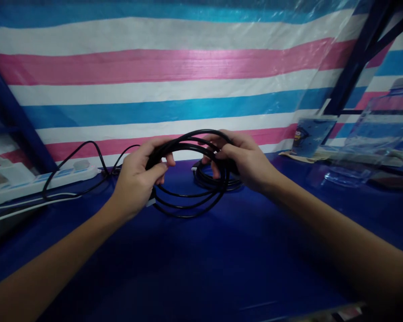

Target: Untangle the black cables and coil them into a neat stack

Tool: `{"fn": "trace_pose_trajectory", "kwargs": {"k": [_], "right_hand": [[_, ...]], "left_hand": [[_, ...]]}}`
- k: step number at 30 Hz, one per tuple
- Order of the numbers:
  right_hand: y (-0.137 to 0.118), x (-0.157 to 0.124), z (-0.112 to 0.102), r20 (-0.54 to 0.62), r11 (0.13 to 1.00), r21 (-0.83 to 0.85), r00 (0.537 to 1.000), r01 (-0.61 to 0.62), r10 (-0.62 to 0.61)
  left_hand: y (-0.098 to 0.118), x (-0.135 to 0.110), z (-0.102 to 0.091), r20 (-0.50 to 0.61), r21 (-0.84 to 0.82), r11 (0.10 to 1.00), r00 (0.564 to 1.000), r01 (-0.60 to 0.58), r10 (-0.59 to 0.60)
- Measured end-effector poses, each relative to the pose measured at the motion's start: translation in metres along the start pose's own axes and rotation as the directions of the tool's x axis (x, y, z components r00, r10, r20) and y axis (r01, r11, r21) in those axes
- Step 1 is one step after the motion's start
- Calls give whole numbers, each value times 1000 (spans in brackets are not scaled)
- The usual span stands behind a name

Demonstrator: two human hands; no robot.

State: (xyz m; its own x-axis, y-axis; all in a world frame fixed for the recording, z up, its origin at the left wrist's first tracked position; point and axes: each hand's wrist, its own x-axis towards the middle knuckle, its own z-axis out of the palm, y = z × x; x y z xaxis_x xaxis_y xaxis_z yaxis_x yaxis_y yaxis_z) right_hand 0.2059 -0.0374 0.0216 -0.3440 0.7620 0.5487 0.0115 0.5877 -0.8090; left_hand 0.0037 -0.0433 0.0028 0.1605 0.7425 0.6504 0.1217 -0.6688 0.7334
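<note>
A black cable (188,206) is wound into a coil of several loops, held up above the blue table. My left hand (143,172) is closed around the coil's left side, thumb in front. Below that hand a connector with a pale metal end (151,202) sticks out. On the coil's right side, my right hand (240,154) grips the loops between thumb and fingers. Behind the held coil, a second coiled black cable (235,184) lies on the table, with a connector (195,167) showing at its left.
At the left stands a white power strip (57,179) with a plugged-in charger (15,173) and a loose black cord (94,143). To the right are a blue pouch-like packet (309,136) and a clear plastic container (362,147). A striped sheet (188,67) hangs behind the blue table (195,268).
</note>
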Motion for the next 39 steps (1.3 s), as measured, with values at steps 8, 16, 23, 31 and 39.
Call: {"fn": "trace_pose_trajectory", "kwargs": {"k": [8, 16, 23, 31, 39], "right_hand": [[26, -10, -6, 63, 983, -87, 984, -164, 169], [34, -13, 4, 71, 899, 159, 913, -408, 402], [24, -12, 8, 41, 955, 96, 960, -281, 279], [34, -15, -7, 65, 914, 22, 913, -404, 402], [33, -20, -1, -64, 995, -62, 995, -80, 76]], "left_hand": [[-14, -11, 6, -67, 9, 994, 992, 108, -107], [-8, -10, 9, 49, -249, 926, 959, 283, -280], [-10, -12, 4, -151, 166, 985, 988, 53, -28], [-25, -14, -4, 533, -137, 810, 732, 570, -425], [-10, -11, 7, 227, -301, 846, 895, 440, -384]]}}
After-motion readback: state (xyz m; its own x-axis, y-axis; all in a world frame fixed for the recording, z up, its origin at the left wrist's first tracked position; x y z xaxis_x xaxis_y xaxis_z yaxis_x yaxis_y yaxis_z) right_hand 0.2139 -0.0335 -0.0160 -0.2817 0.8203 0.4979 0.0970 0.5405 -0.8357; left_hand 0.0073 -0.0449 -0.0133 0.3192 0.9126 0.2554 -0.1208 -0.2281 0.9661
